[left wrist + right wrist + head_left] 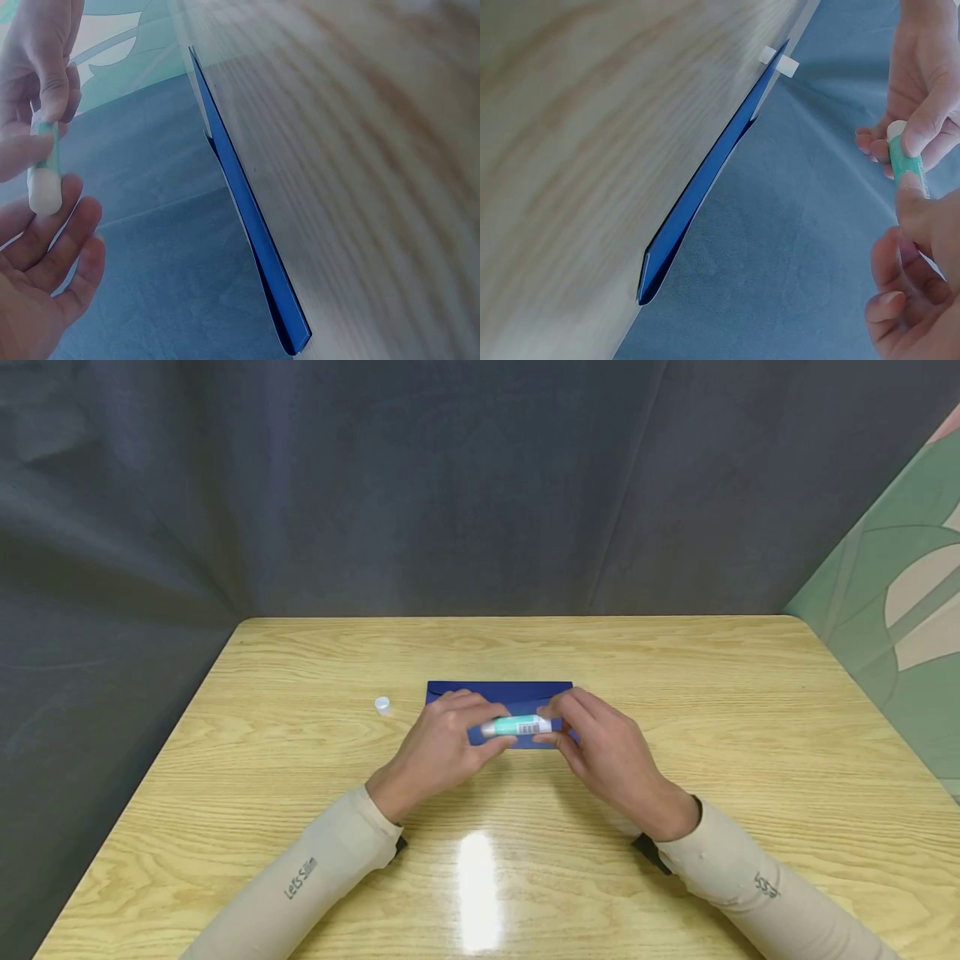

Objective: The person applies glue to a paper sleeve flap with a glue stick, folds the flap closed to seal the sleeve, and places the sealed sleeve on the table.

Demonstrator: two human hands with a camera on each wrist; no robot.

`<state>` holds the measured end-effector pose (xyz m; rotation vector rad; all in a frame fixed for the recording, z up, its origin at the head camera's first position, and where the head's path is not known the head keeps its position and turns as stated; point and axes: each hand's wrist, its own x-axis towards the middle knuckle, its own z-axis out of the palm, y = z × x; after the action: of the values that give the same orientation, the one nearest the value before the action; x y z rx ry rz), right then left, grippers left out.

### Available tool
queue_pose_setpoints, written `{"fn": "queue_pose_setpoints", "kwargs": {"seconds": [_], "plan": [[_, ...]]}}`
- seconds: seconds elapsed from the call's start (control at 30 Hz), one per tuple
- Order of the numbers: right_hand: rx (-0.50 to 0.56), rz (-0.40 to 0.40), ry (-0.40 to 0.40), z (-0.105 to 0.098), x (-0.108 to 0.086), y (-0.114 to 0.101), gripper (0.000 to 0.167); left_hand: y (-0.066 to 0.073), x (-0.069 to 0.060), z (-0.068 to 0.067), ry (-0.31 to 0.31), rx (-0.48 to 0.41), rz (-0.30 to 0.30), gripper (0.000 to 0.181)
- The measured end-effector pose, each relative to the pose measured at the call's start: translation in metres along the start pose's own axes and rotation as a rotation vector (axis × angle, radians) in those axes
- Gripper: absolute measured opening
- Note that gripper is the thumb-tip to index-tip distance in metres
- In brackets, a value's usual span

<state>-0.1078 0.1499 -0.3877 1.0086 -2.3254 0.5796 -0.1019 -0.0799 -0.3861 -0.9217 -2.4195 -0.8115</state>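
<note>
Between my two hands a green and white glue stick (517,726) lies sideways above a dark blue envelope (498,687). My left hand (453,731) pinches its left end, where the white tip (45,193) shows in the left wrist view. On the other end, the thumb and fingers of my right hand (603,743) hold the tube. A printed barcode faces up between the hands. The envelope rests on the table, its flap slightly raised in both wrist views. Part of the envelope is hidden behind the hands and glue stick.
A small white cap (382,704) stands on the wooden table (300,693), left of the envelope. Dark cloth (450,485) hangs behind the table and along its left side. A green patterned surface (885,568) borders the right side.
</note>
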Motion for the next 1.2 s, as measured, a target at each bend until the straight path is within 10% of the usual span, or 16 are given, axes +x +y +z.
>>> {"fn": "queue_pose_setpoints", "kwargs": {"seconds": [1.2], "plan": [[0.029,0.113,-0.055,0.0019,-0.0032,-0.0007,0.016,0.0026,0.0009,-0.0008,0.055,0.015,-0.006,0.021]]}}
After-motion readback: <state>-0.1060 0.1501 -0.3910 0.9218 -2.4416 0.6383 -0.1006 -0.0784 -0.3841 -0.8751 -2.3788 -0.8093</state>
